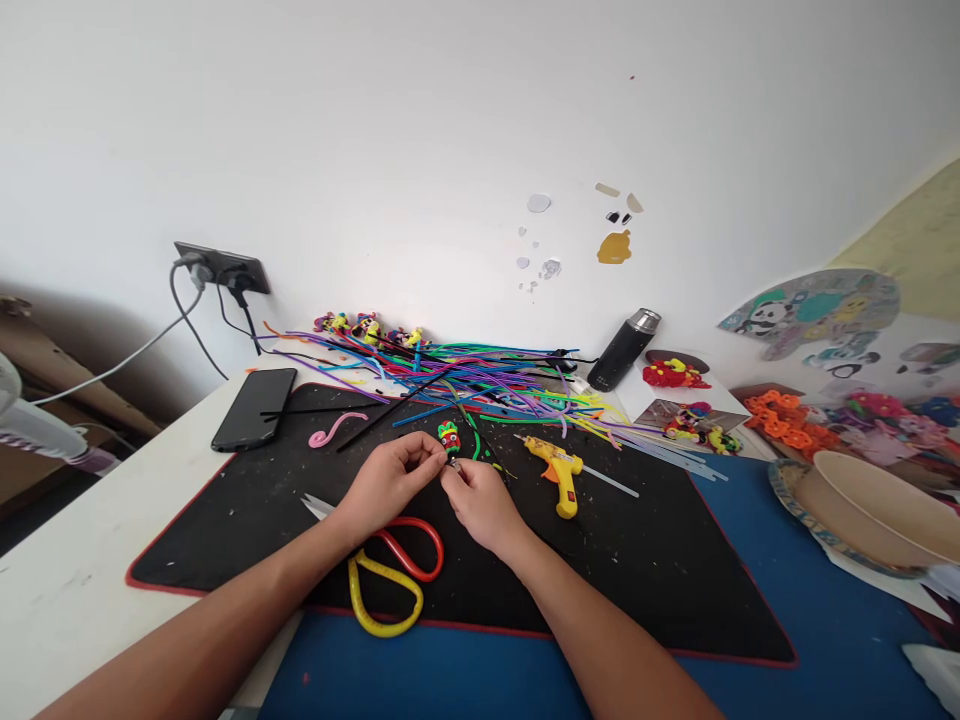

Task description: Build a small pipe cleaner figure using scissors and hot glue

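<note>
My left hand and my right hand meet above the black mat, fingers pinched together. Between them stands a small pipe-cleaner figure with a red face, googly eyes and a green and yellow top. Its lower part is hidden by my fingertips. Under my left wrist lie scissors with one red and one yellow handle, their blades partly covered by the hand. To the right of my right hand, a yellow glue gun rests on its side with a clear glue stick in its back.
Behind the hands spreads a pile of colourful pipe cleaners. A pink curled piece and a phone lie left. A black bottle leans at the wall. Finished figures sit behind the pile; a bowl stands right.
</note>
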The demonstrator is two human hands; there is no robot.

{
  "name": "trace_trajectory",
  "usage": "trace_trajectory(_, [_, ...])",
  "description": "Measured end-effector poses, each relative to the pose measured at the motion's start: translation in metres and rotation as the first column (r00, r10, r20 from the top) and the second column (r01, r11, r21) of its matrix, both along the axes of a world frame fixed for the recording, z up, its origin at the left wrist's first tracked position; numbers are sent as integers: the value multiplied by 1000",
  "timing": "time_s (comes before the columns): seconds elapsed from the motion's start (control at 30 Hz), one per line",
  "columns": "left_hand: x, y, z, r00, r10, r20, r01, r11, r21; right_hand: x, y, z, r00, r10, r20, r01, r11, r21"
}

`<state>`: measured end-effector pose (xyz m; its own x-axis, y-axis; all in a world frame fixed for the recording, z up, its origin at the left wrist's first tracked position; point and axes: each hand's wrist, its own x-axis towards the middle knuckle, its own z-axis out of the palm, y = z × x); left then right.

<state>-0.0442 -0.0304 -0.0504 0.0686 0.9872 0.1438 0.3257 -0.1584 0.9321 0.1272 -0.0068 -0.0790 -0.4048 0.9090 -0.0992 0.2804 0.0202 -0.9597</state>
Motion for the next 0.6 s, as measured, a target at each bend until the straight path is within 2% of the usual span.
trace_trajectory(0.17, [0,-1,2,1000,14,-16,-14,1000,7,-1,2,-3,995,-37,-94,28,995,-101])
trace_trajectory(0.33, [0,0,2,1000,19,1,-19,1000,12,-1,0,4,976,-46,-211,2,979,-206])
trace_trajectory(0.47, [-1,0,4,998,12,60,-11,1000,-22,6,-2,16,920,-83,-382,-44,949,-311])
trace_trajectory(0.6, [-1,0,6,992,-5,130,20,993,-113,15,0,24,862,-69,-501,-105,945,-311])
